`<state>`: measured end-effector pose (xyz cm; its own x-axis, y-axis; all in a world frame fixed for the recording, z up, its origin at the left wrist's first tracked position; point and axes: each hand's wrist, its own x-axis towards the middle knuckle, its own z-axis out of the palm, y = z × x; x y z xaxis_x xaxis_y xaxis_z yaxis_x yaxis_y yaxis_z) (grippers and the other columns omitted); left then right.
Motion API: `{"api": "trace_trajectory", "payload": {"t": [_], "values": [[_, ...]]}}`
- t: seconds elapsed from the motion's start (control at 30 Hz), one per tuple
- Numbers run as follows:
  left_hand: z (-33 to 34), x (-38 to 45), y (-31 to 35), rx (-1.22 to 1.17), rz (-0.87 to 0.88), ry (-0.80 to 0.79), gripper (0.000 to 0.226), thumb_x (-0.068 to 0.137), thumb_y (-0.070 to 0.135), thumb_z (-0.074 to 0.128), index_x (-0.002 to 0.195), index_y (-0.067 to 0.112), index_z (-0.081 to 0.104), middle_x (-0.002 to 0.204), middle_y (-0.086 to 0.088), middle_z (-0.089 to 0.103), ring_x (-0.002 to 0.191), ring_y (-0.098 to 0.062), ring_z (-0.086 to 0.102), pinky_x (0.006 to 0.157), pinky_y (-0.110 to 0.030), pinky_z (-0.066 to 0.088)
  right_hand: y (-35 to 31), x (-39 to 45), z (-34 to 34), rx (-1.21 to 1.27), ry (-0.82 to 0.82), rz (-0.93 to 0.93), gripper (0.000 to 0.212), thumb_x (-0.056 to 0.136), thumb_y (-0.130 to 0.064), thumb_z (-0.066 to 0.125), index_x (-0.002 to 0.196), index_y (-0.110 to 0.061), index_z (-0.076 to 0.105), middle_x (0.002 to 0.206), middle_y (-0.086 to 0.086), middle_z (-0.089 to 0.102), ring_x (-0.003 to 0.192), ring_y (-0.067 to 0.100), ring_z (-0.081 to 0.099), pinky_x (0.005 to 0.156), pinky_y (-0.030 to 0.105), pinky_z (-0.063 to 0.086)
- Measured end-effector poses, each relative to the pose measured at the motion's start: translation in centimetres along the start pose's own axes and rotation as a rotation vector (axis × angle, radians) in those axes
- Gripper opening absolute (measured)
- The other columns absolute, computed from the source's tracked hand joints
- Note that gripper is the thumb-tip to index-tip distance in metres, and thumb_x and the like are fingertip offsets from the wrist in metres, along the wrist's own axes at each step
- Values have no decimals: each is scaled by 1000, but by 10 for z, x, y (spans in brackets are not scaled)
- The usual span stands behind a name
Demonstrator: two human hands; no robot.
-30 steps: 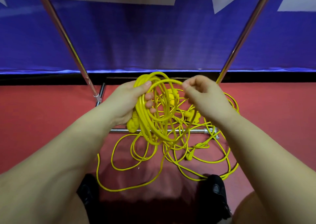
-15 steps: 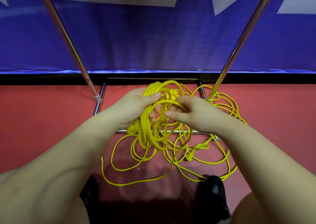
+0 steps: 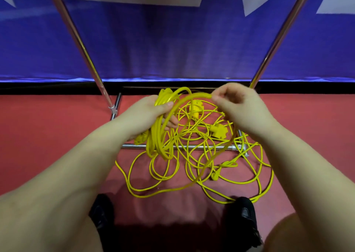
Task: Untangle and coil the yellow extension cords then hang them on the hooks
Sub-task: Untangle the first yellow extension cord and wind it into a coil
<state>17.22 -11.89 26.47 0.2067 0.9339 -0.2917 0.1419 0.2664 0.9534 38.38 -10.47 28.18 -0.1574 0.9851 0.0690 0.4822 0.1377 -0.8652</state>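
Above a red floor (image 3: pixel 48 146), at the foot of a blue-and-white banner (image 3: pixel 172 46), a person stands over a tangle of yellow extension cords (image 3: pixel 207 155) and works them into a coil. Left hand (image 3: pixel 148 115) grips a bundle of finished loops (image 3: pixel 156 136), thumb pressed over the top of the strands and fingers curled beneath, with a yellow plug (image 3: pixel 141 138) hanging just below the wrist. Right hand (image 3: pixel 242 105) pinches a single strand (image 3: pixel 192 97) between thumb and curled fingers, holding it raised; that strand arcs across to the bundle in the left hand, and it also drops away in a long blurred curve toward the floor. The rest of the cords lie loose on the floor below both hands, looped over and around the low chrome crossbar (image 3: pixel 192 147) of a metal rack, with a yellow socket block (image 3: pixel 219 131) resting among the loops behind the bar and a smaller plug (image 3: pixel 215 176) on the near side. Two slanting chrome poles (image 3: pixel 80 46) of the rack rise on either side of the hands toward the top corners. Black shoes (image 3: pixel 244 215) stand at the near edge of the floor, the loose cord touching the toe of the right one.
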Motion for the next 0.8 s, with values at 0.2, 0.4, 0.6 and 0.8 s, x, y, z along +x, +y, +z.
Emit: {"api": "trace_trajectory", "payload": {"t": [0.2,0.4,0.6,0.8], "values": [[10,-2,-5,11,-32,-108,14,97,22,42,95,20,55,68,-2,72,65,-14,70,69,-28,56,-1,-6,22,-119,-259,-60,8,88,-17,62,83,-22,59,59,-2,47,45,4,36,45,12,30],[13,-4,-6,30,7,-67,17,96,19,47,83,11,55,59,-3,62,46,-13,56,49,-25,49,-1,-6,22,-70,-312,-5,13,86,-20,65,76,-26,59,66,6,54,57,15,43,52,22,36],[10,0,-5,-178,56,31,16,97,15,44,82,14,46,53,4,44,40,-6,39,43,-19,42,11,-12,25,-539,-616,188,26,91,-38,55,92,-13,60,89,6,67,84,22,62,76,30,46],[-5,7,-3,-327,122,234,17,99,18,42,83,17,46,49,7,43,40,-7,38,45,-22,40,31,-11,27,-591,-604,225,6,90,-23,55,90,-17,56,89,5,63,84,22,61,75,32,47]]}}
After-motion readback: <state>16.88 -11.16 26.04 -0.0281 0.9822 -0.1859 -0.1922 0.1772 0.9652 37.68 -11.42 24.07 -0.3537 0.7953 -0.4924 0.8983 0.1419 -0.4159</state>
